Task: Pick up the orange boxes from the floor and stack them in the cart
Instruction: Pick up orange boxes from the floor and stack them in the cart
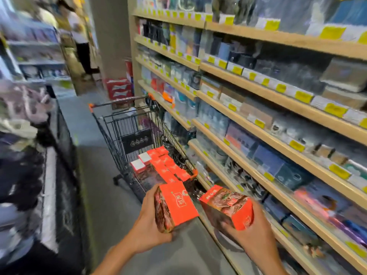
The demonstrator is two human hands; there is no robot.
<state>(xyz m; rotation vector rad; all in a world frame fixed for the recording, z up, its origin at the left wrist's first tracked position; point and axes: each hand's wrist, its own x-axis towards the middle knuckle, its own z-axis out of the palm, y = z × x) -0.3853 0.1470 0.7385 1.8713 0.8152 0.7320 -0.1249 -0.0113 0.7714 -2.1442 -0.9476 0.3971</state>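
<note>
Blurring hides all box writing; left hand (151,221) fingers grip one orange box (176,205), right hand (252,235) fingers another (228,209), near the cart (111,132), far boxes (166,165) inside.

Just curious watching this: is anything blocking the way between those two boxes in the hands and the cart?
Nothing visible. The left box and right box are held just short of the open-topped cart.

We see the grey floor (95,147) carrying a black wire cart (127,124) at twelve o'clock, orange boxes (166,165) stacked inside it. Wooden shelves (258,92) of blurred packaged goods stand on the floor at three o'clock.
</note>
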